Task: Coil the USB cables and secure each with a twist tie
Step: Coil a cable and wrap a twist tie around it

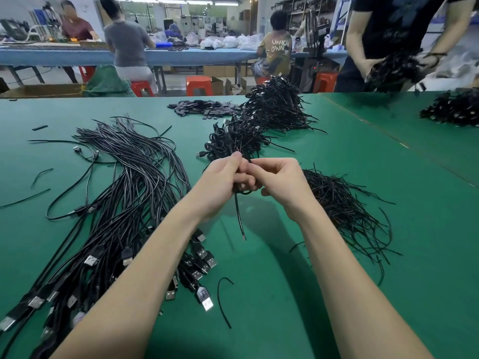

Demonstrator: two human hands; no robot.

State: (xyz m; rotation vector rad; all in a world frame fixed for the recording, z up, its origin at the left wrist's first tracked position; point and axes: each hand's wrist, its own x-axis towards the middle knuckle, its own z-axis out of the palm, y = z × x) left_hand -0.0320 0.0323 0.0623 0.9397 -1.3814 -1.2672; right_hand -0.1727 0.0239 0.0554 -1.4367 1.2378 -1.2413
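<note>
Over the middle of the green table, my left hand grips a small coiled black USB cable, most of it hidden in my fingers. Its loose end hangs down below my hands. My right hand pinches a thin black twist tie at the top of the coil, fingertips meeting those of the left hand. A large bundle of uncoiled USB cables lies to the left, plugs towards me. A heap of twist ties lies to the right.
Tied coils form a pile beyond my hands, with flat black pieces behind. One loose tie lies near me. At the far right a person holds cable coils above another pile. Other workers sit at a blue table behind.
</note>
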